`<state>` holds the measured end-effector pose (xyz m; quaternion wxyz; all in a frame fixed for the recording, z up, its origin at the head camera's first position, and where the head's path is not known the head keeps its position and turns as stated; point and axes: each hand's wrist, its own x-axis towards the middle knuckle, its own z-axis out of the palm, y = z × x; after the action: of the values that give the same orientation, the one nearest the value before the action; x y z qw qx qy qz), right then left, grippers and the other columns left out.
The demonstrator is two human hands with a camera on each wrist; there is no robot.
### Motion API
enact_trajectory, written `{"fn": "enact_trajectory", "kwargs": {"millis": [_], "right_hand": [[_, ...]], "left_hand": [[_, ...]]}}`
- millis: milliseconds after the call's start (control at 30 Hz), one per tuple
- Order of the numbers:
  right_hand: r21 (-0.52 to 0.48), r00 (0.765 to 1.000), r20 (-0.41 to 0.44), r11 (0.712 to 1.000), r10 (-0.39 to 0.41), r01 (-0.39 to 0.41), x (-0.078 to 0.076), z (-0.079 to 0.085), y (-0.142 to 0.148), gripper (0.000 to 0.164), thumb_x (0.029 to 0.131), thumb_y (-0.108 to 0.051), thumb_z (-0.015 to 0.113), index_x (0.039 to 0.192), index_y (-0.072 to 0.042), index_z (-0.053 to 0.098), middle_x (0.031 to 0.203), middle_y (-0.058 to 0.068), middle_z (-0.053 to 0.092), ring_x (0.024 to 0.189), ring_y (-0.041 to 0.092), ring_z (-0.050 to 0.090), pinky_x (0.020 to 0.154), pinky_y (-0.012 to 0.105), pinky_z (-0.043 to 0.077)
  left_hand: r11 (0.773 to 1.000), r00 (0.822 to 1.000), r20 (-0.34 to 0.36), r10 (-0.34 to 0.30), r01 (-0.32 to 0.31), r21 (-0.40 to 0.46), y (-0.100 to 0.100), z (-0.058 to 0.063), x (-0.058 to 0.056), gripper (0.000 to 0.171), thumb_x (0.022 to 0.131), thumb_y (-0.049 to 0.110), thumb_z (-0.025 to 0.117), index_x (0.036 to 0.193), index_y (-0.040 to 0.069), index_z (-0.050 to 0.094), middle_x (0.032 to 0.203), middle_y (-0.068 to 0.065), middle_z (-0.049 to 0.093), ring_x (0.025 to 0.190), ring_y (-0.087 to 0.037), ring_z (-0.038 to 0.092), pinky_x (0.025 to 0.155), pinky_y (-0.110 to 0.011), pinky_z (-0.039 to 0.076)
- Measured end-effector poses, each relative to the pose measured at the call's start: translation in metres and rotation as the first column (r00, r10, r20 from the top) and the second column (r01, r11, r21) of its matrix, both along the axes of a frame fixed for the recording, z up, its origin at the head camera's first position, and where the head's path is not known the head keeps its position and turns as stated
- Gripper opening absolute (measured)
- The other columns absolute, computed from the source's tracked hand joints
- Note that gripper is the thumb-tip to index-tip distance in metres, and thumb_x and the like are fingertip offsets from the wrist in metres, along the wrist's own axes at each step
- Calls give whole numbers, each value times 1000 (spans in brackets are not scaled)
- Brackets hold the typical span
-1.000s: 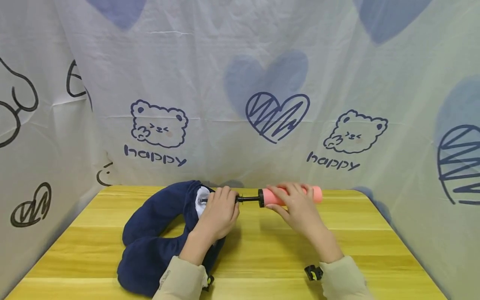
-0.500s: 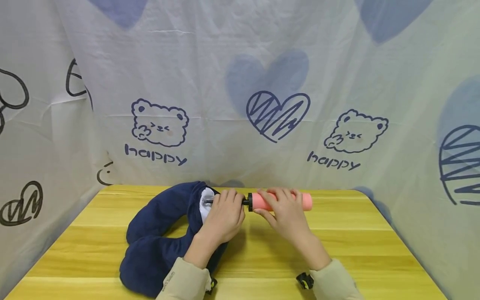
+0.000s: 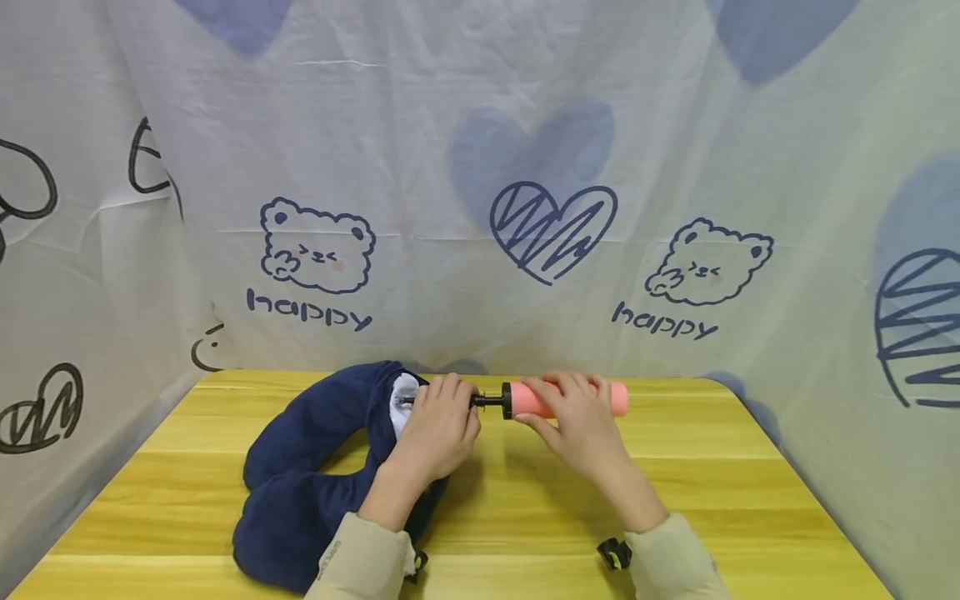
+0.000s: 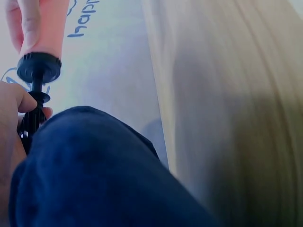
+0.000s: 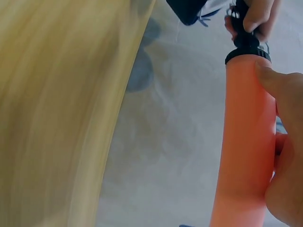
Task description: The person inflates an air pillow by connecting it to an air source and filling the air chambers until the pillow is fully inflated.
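A pink hand pump [image 3: 531, 400] is held level at the table's far side. My right hand [image 3: 581, 421] grips its pink barrel, thumb near the black collar in the right wrist view. My left hand [image 3: 438, 425] holds the black handle end, with a short stretch of black rod [image 3: 491, 401] showing between handle and collar. The pump's far tip points into the white lining [image 3: 402, 402] of a navy U-shaped neck pillow [image 3: 300, 479]; the exact join is partly hidden by my left hand. In the left wrist view, the pillow's navy cloth [image 4: 94, 170] fills the lower part.
Both hands work above a yellow wood-grain table [image 3: 712, 475]. Behind it hangs a pale cloth [image 3: 450, 292] printed with hearts and bears, and more cloth closes in the left and right sides.
The right hand slid the barrel left toward the left hand, covering most of the rod, then drew it slightly apart. The left hand and pillow shifted a little right, then back.
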<state>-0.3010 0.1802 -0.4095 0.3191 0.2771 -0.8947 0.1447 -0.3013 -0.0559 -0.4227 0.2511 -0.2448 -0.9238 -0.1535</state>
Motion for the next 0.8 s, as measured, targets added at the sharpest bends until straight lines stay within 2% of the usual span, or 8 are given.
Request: {"fn": "enact_trajectory", "kwargs": {"millis": [333, 567, 667, 800], "right_hand": [[-18, 993, 115, 1000, -7, 9, -11, 8, 32, 54, 89, -38, 82, 136, -17, 69, 126, 11, 65, 122, 34, 56, 108, 63, 25], [-50, 992, 124, 998, -26, 32, -15, 14, 57, 52, 88, -33, 84, 134, -14, 70, 126, 15, 65, 122, 37, 56, 107, 64, 23], [-58, 993, 119, 998, -21, 28, -14, 16, 59, 52, 87, -33, 85, 133, -14, 70, 125, 15, 65, 121, 37, 56, 107, 64, 23], [-34, 993, 114, 999, -5, 9, -10, 16, 46, 52, 89, -38, 82, 135, -16, 70, 125, 12, 66, 121, 36, 57, 107, 64, 25]], "left_hand": [[1000, 998, 51, 28, -29, 10, -16, 4, -5, 24, 104, 19, 51, 120, 5, 62, 114, -10, 55, 103, -30, 47, 90, -46, 38], [997, 996, 57, 62, -64, 44, -29, 8, -6, 26, 102, 16, 53, 122, 2, 62, 113, -11, 55, 101, -30, 45, 90, -47, 37], [997, 997, 55, 59, -61, 46, -28, 8, -6, 26, 102, 16, 53, 121, 2, 63, 112, -11, 55, 100, -30, 45, 89, -46, 37], [1000, 999, 38, 11, -12, 25, -15, 7, -3, 23, 103, 16, 52, 119, 2, 62, 110, -12, 55, 98, -31, 46, 85, -44, 36]]}}
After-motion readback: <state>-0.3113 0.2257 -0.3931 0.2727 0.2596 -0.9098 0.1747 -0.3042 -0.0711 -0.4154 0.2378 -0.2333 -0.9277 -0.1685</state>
